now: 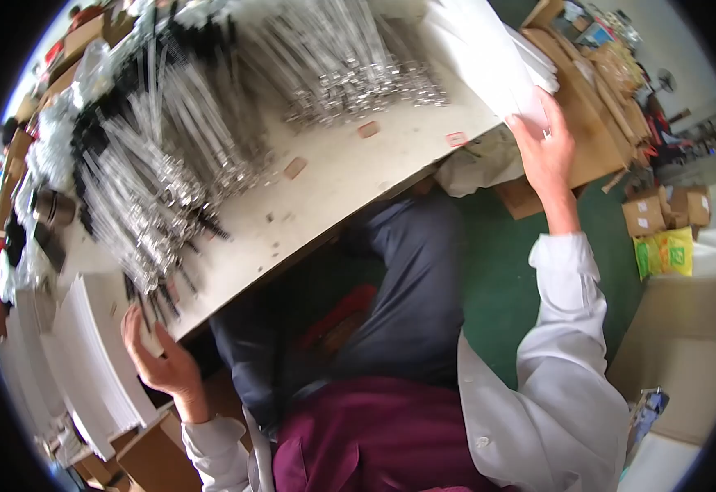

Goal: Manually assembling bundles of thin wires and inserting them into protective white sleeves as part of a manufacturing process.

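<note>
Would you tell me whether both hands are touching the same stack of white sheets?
No, the left hand touches one white stack, the right hand another.

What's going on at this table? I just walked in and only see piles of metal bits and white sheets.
A person in a white coat sits at a white table. Their right hand grips a white sheet from the stack of white sheets at the table's right end. Their left hand rests at the table's near edge, beside another pile of white sheets. Rows of black cords with metal clips cover much of the tabletop. Cardboard boxes sit on the green floor.
</note>
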{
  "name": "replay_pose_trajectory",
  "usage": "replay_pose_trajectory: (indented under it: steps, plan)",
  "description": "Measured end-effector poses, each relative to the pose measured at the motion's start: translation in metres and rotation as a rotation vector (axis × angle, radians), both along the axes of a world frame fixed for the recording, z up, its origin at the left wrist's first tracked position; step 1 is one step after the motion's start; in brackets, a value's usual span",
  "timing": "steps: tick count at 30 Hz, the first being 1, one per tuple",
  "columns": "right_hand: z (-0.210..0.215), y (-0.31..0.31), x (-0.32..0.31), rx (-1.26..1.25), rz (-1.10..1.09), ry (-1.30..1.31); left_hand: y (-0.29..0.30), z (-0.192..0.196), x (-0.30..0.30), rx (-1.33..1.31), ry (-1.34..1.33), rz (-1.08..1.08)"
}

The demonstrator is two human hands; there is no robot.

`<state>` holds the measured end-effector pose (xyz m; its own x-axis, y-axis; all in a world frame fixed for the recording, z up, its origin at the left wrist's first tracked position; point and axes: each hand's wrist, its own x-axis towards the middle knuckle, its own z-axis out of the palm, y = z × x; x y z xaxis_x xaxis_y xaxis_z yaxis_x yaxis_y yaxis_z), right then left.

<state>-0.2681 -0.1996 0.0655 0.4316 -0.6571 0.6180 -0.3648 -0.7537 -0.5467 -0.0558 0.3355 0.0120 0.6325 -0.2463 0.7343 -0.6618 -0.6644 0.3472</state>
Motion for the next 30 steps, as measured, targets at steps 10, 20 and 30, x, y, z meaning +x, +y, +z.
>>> replay_pose_trajectory:
  steps: [10, 20, 30]
  plan:
    - [-0.006, 0.184, 0.041, -0.093, 0.983, 0.372, -0.109, 0.071, -0.069, 0.410, 0.156, -0.646]
    - [-0.037, 0.219, 0.059, -0.208, 1.141, 0.382, -0.107, 0.033, -0.063, 0.541, 0.443, -0.605]
    - [-0.049, 0.242, 0.045, -0.025, 0.816, 0.247, -0.079, 0.008, -0.061, 0.491, 0.319, -0.441]
